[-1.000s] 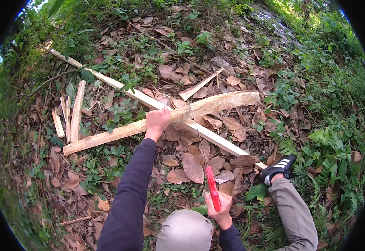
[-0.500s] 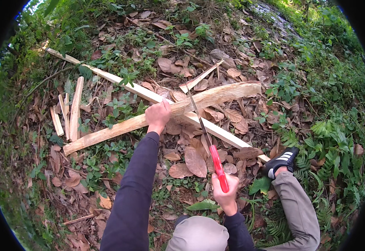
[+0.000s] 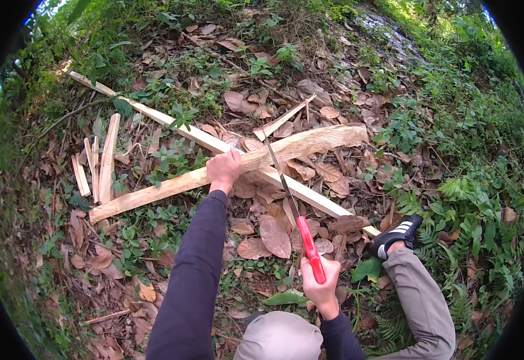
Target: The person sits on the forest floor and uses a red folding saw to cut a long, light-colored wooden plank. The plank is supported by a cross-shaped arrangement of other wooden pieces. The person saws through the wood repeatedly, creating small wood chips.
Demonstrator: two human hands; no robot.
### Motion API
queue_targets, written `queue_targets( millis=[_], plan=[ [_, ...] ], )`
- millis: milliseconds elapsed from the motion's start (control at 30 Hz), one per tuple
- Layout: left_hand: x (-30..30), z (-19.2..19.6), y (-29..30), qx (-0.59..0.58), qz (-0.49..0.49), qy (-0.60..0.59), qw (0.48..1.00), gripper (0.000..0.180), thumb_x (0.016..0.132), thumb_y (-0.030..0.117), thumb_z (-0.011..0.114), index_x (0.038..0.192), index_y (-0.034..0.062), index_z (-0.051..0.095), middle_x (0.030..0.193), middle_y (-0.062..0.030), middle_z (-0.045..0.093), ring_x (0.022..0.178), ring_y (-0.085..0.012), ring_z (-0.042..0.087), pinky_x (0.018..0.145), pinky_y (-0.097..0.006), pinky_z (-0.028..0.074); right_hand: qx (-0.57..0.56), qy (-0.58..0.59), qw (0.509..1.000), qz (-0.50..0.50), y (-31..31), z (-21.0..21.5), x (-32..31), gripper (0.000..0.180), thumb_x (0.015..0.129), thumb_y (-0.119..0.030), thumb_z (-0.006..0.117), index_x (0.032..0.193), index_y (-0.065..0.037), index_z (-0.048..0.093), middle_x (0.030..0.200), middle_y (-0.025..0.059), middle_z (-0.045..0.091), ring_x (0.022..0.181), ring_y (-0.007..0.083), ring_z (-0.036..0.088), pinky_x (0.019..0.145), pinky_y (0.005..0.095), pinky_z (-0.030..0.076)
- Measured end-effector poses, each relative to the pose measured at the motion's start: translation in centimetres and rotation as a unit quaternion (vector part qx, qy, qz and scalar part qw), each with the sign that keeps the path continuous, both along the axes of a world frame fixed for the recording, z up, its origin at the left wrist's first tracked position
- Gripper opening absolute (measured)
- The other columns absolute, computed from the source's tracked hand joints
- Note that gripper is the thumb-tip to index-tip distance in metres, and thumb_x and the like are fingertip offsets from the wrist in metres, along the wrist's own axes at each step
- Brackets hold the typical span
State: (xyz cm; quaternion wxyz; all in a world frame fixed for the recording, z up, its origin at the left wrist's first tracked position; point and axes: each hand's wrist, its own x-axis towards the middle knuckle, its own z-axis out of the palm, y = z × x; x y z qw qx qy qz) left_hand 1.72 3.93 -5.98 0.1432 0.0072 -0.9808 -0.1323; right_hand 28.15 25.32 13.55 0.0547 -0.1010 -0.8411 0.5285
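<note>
Here the left hand (image 3: 224,170) presses a split wooden slab (image 3: 226,171) onto a long plank (image 3: 172,123) among dry leaves (image 3: 274,235); the right hand (image 3: 321,282), fingers wrapped round a red-handled machete (image 3: 295,207), lays its blade on the slab. Chopping seems underway; the next stroke needs clearance from that bracing hand.

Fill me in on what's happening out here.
A person crouches on leaf-covered ground working split wood. The left hand presses down on a long rough plank lying across a thinner wooden strip. The right hand holds a red-handled blade, its tip lowered onto the plank's far half. Shorter split pieces lie to the left.
</note>
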Motion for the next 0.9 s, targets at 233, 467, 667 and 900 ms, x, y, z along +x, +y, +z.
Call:
queue_targets(
  millis=[233,467,667,900],
  plan=[
    [1.8,0.1,-0.3,0.031,-0.02,0.036,0.999,0.048,0.1,0.039,0.049,0.068,0.0086,0.07,0.064,-0.0149,0.068,0.059,-0.0333,0.067,0.058,-0.045,0.053,0.002,-0.023,1.0,0.008,0.4,2.0,-3.7,0.021,0.084,-0.006,0.066,0.065,0.0,0.058,0.047,0.0078,0.046,0.039,0.0147,0.044,0.044,0.0341,0.033],
    [-1.2,2.3,4.4,0.125,0.01,0.027,0.992,0.045,0.102,0.034,0.047,0.083,0.0027,0.072,0.081,-0.016,0.073,0.074,-0.0345,0.071,0.068,-0.047,0.055,-0.005,-0.013,1.0,0.003,-0.7,2.2,-3.0,0.022,0.084,-0.007,0.066,0.065,0.0,0.058,0.048,0.0076,0.046,0.041,0.0126,0.045,0.044,0.034,0.034],
    [-0.5,1.2,5.3,0.113,0.025,0.027,0.993,0.055,0.105,0.038,0.042,0.07,0.0065,0.072,0.063,-0.018,0.067,0.059,-0.0375,0.068,0.059,-0.049,0.054,0.008,-0.005,1.0,0.009,-0.6,1.4,-3.3,0.02,0.084,-0.007,0.066,0.067,0.001,0.06,0.048,0.0082,0.047,0.04,0.0126,0.045,0.044,0.0331,0.033],
    [-1.4,0.8,5.6,0.098,0.035,0.048,0.993,0.052,0.103,0.035,0.045,0.067,0.0085,0.071,0.062,-0.0139,0.068,0.057,-0.0329,0.068,0.055,-0.045,0.054,-0.003,-0.009,1.0,0.006,-0.6,0.3,-1.1,0.016,0.083,-0.003,0.065,0.068,0.002,0.061,0.048,0.0086,0.048,0.04,0.0137,0.05,0.044,0.0324,0.038]
  ],
)
